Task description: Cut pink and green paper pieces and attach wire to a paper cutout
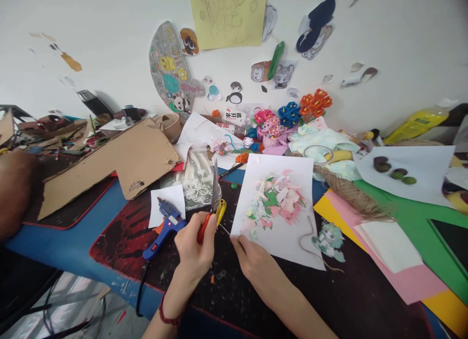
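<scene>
My left hand [194, 244] is closed around the red handle of a pair of scissors [215, 188], blades pointing up and away. A yellow handle loop [221, 211] shows beside the blades; whether it belongs to them I cannot tell. My right hand [258, 266] pinches a thin white strip [224, 229] at the lower left corner of a white paper sheet [252, 171]. On that sheet lies a heap of pink, green and white paper scraps [280, 197]. Left of my hands, a blue glue gun [164, 236] rests on a small white paper [177, 195].
Behind the scissors lies a clear bag of white cords [199, 178]. Cut cardboard [109, 163] spreads to the left, near another person's arm [16, 193]. On the right are twine [351, 190], coloured sheets [398, 275] and a cut-out figure [330, 240]. Fuzzy-stem flowers [270, 124] stand along the wall.
</scene>
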A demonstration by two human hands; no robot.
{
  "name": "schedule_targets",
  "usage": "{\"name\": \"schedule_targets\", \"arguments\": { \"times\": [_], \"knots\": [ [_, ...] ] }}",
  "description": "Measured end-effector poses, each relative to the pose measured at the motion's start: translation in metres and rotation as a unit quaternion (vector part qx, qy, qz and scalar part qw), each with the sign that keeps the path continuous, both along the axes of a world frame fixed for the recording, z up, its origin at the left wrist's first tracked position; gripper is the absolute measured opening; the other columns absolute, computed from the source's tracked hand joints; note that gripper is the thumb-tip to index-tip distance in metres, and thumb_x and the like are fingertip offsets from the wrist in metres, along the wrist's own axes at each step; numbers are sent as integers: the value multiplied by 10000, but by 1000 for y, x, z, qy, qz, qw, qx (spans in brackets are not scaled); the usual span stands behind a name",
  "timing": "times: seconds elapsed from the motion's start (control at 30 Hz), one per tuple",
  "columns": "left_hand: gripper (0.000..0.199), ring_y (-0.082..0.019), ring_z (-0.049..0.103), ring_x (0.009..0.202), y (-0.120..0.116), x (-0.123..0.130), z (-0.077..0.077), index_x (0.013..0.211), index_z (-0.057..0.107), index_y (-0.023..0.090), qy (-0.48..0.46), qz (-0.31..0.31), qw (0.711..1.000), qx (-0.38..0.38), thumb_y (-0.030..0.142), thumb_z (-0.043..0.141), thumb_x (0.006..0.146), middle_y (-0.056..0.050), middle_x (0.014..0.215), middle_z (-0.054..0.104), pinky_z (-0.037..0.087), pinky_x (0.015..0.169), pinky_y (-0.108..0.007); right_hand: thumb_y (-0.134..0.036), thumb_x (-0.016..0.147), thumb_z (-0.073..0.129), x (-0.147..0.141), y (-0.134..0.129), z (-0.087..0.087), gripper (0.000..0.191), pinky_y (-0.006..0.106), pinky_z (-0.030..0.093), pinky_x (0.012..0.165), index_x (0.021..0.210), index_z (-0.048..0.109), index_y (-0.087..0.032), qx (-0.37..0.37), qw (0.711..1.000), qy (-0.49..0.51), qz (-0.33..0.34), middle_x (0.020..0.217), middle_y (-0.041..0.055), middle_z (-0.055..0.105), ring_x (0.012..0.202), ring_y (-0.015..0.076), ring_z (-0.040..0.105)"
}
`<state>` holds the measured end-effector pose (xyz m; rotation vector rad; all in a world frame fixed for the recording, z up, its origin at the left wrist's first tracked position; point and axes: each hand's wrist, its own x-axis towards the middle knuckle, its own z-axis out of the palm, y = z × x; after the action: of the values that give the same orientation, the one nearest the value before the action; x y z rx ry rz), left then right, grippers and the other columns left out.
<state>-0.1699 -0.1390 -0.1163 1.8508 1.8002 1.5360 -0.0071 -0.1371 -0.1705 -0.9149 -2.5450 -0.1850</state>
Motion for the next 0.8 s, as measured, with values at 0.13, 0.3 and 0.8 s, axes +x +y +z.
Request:
{"name": "schedule_targets", "arguments": {
  "times": [0.13, 0.3, 0.8],
  "knots": [
    [178, -63, 471, 510, 0, 1, 4, 728, 492, 175, 20, 6, 1000, -3, 165, 525, 903, 26, 636, 557, 387, 529, -194, 3, 914, 369, 0, -1, 2, 335, 275, 514, 553, 1175, 579, 4, -8, 1000, 0, 2, 830, 101, 599, 619, 155, 583],
    [219, -63, 447, 501, 2, 2, 9, 694, 482, 174, 36, -14, 999, -37, 186, 519, 910, 35, 593, 521, 370, 519, -193, -3, 914, 384, -1, -1, 2, 321, 264, 491, 535, 1159, 590, -3, 5, 1000, -11, -6, 822, 96, 606, 605, 149, 577],
    [195, -68, 479, 517, 3, 1, 3, 714, 494, 177, 10, -8, 1000, 9, 164, 521, 907, 26, 628, 553, 393, 533, -202, 24, 906, 389, 5, 0, 22, 375, 279, 541, 651, 1257, 511, -25, -96, 994, -43, 10, 960, 112, 625, 735, 164, 640]
  ]
}}
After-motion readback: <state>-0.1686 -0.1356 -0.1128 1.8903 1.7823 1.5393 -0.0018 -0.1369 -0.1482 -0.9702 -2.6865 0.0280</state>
